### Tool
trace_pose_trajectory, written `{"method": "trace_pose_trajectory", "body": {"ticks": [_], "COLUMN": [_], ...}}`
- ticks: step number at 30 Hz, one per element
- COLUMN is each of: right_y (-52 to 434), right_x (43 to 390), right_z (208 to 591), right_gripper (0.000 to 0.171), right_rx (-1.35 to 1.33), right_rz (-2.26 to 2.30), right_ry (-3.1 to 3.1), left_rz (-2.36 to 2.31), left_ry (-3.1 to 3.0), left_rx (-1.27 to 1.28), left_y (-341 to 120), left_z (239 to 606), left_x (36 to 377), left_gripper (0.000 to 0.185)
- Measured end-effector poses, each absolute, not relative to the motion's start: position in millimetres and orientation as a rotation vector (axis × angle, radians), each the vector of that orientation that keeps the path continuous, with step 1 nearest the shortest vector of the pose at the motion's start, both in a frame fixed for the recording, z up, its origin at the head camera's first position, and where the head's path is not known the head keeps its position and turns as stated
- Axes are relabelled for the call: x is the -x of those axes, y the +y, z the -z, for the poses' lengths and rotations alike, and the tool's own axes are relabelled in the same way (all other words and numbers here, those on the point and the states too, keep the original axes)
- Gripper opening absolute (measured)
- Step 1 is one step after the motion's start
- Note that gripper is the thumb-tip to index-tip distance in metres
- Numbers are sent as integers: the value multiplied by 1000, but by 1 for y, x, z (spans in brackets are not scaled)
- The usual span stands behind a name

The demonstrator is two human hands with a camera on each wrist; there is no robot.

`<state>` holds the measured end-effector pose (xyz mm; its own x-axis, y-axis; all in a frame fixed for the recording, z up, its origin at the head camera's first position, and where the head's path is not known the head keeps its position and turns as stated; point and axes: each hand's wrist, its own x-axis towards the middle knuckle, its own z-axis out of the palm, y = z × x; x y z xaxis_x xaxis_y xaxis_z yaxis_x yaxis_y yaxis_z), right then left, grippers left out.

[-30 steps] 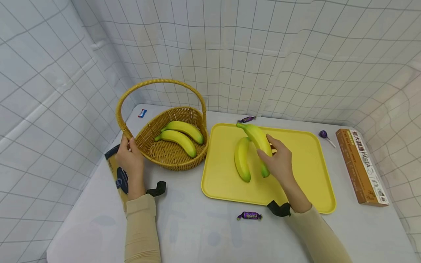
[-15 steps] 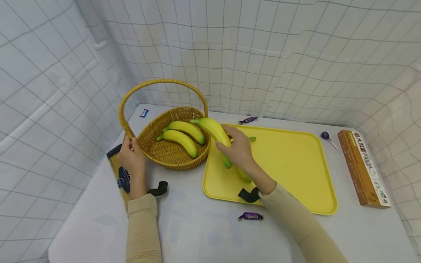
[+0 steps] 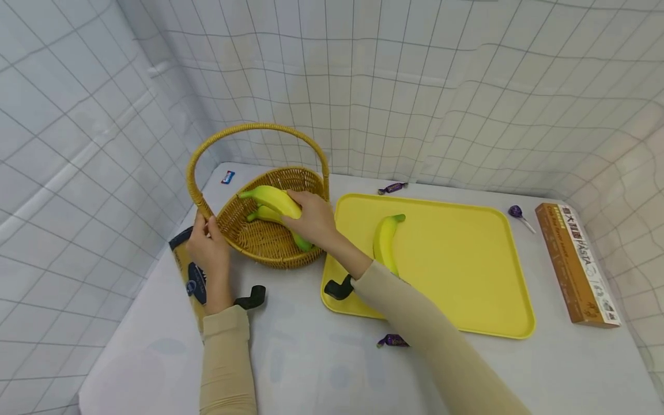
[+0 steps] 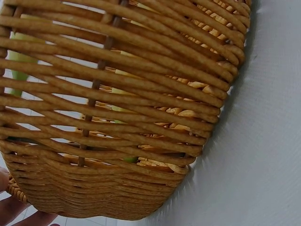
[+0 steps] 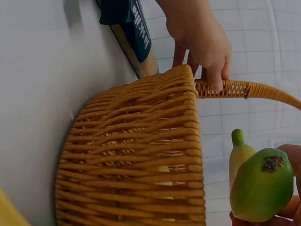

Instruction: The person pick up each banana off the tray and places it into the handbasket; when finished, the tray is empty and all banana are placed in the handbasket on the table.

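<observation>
A wicker basket [image 3: 270,260] with a tall arched handle stands left of the yellow tray. My left hand [image 3: 208,248] pinches the base of the basket's handle [image 5: 223,88] on the left side. My right hand [image 3: 313,220] grips a banana [image 3: 272,199] over the basket's inside; its green end [image 5: 263,188] faces the right wrist camera. Under the held banana, another banana [image 3: 267,214] lies in the basket, partly covered. One more banana [image 3: 385,239] rests on the tray [image 3: 456,259]. Basket weave fills most of the left wrist view, with the left fingers at its lower left corner.
On the right lie a pasta box [image 3: 577,265] and a lollipop [image 3: 516,212]. Purple-wrapped candies [image 3: 393,188] lie behind and in front of the tray. A small blue-red packet [image 3: 227,177] sits behind the basket. A brown and dark-blue package [image 3: 189,271] lies partly under the left arm.
My right hand has carried the banana leftward from above the tray to over the basket. My left hand has stayed at the handle, and the basket stands where it was.
</observation>
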<state>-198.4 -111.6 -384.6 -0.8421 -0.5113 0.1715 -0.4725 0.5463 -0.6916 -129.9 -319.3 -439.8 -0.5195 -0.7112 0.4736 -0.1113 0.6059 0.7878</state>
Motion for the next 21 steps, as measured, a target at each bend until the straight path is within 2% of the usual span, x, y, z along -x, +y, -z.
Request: {"method": "trace_pose_trajectory", "body": {"ticks": [10, 21], "right_y": [-150, -163], "right_x": [208, 203], "right_z": [405, 422], "right_gripper": [57, 55], "right_rx": [779, 690], "right_rz": [1108, 890], "right_ry": [2684, 2702], "left_rz": [910, 903], "left_ry": [-1985, -1981], "left_rx": [-653, -663], "left_y": [-320, -320], "left_z": [438, 440], "left_x": [130, 131], "left_gripper": [22, 21]}}
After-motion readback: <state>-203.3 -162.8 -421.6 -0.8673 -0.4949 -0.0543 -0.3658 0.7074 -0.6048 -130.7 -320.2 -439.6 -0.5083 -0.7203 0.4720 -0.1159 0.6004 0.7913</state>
